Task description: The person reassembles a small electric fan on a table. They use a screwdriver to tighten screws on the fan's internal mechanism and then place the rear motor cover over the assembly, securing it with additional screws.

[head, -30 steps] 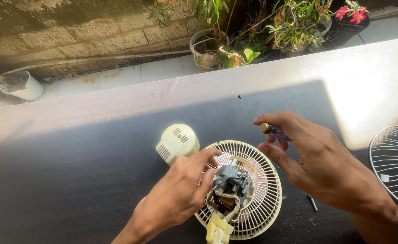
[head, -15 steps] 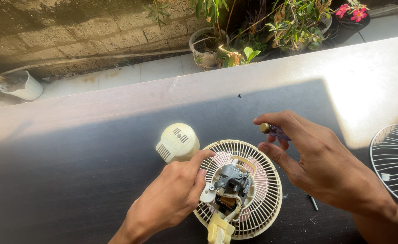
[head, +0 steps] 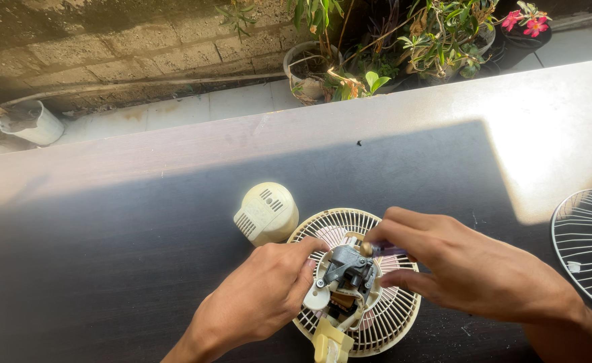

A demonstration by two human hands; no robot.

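A cream fan grille (head: 390, 319) lies flat on the dark table (head: 107, 269) with the bare grey motor (head: 350, 272) showing at its centre. My left hand (head: 255, 302) grips the left side of the motor assembly. My right hand (head: 471, 269) holds a small screwdriver (head: 377, 249) with a purple handle; its brass-coloured end sits at the top of the motor. A cream motor cover (head: 266, 213) with vent slots rests on the table just left of the grille, touched by neither hand.
A white wire fan guard (head: 588, 245) lies at the table's right edge. Beyond the far edge are potted plants (head: 377, 47), a brick wall (head: 107, 47) and a white bucket (head: 30, 122) on the ground. Sunlight falls on the table's far right.
My right hand has come down and left from above the grille onto the motor with the screwdriver. My left hand has stayed on the motor's left side.
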